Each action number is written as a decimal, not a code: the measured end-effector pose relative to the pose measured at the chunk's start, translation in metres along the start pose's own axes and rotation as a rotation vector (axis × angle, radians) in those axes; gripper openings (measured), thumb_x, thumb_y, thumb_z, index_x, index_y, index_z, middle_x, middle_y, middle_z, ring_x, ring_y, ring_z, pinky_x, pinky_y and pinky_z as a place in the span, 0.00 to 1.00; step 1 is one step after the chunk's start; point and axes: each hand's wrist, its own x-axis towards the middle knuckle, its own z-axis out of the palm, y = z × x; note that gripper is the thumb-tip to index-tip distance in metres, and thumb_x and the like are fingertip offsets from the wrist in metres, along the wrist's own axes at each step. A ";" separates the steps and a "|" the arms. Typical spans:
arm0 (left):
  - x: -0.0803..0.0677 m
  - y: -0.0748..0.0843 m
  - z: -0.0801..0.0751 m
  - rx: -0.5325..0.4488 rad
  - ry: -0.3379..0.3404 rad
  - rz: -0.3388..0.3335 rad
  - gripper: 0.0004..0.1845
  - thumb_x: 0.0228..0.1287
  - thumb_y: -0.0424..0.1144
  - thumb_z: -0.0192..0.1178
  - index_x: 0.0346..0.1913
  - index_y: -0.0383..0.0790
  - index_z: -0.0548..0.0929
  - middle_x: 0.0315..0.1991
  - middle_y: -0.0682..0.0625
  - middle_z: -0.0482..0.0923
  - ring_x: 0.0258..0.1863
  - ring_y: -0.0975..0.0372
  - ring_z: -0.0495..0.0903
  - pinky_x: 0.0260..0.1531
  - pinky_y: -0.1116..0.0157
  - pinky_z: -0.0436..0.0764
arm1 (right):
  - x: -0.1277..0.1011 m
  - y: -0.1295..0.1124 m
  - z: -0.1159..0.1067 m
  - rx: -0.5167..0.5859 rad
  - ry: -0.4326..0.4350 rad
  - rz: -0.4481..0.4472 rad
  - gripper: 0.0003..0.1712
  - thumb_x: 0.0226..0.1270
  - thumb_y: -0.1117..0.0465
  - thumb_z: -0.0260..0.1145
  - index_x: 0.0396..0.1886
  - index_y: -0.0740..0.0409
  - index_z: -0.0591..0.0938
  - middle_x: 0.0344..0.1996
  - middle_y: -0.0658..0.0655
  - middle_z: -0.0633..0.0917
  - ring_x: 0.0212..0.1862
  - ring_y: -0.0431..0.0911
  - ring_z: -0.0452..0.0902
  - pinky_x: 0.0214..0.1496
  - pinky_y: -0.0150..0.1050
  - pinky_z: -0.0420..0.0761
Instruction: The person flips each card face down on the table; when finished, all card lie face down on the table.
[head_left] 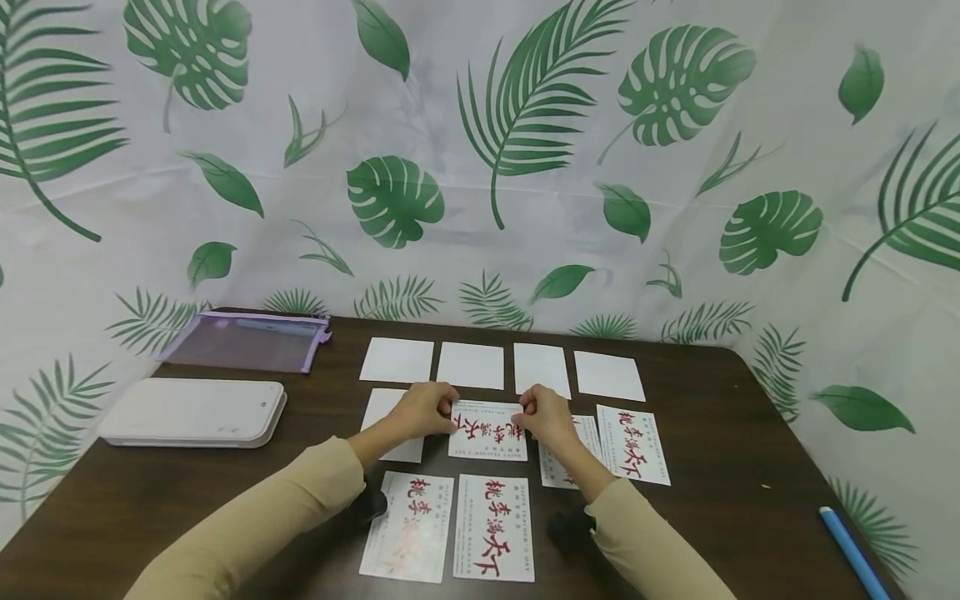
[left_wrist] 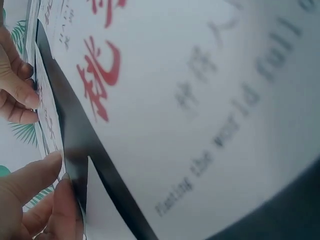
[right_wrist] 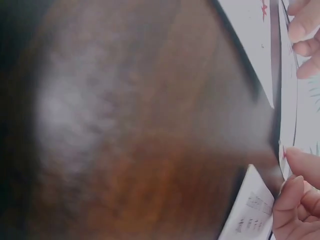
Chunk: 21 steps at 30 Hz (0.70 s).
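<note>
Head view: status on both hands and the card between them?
Left hand and right hand each pinch an end of the middle printed card. Card lies flat on the table. Neighbouring cards sit close beside it; nothing lies on top of it.

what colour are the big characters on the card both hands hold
Red, on the white card; clearest in the head view.

Cards laid in rows on the table (head_left: 750, 467)

We see four blank cards (head_left: 501, 367) along the back row, printed cards (head_left: 633, 444) in the rows in front; our left hand (head_left: 423, 410) and right hand (head_left: 546, 415) flank the middle card (head_left: 487, 431). At the far left lie a laminator (head_left: 193, 412) and, behind it, a zip pouch (head_left: 246, 342); a pen (head_left: 853, 552) lies front right.
</note>
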 end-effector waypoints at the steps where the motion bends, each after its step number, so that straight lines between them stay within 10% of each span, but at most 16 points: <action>1: 0.000 0.000 0.000 0.008 0.004 0.005 0.24 0.42 0.30 0.74 0.46 0.32 0.81 0.28 0.51 0.76 0.27 0.63 0.71 0.28 0.68 0.73 | 0.001 -0.001 -0.001 -0.010 0.000 -0.002 0.13 0.49 0.70 0.72 0.34 0.65 0.77 0.23 0.54 0.75 0.19 0.40 0.70 0.19 0.30 0.72; 11: -0.001 0.001 0.000 -0.009 -0.010 -0.028 0.26 0.43 0.29 0.73 0.50 0.31 0.79 0.28 0.51 0.76 0.28 0.63 0.71 0.27 0.69 0.73 | 0.002 -0.005 -0.007 0.000 0.014 0.006 0.13 0.50 0.70 0.71 0.32 0.61 0.76 0.23 0.52 0.75 0.25 0.42 0.68 0.26 0.32 0.70; 21: -0.002 0.000 -0.004 -0.181 0.080 -0.047 0.21 0.45 0.28 0.72 0.45 0.33 0.78 0.31 0.48 0.79 0.28 0.64 0.76 0.28 0.69 0.76 | 0.003 0.000 -0.008 0.301 0.036 0.043 0.08 0.55 0.72 0.67 0.34 0.65 0.77 0.23 0.53 0.75 0.25 0.41 0.72 0.28 0.31 0.81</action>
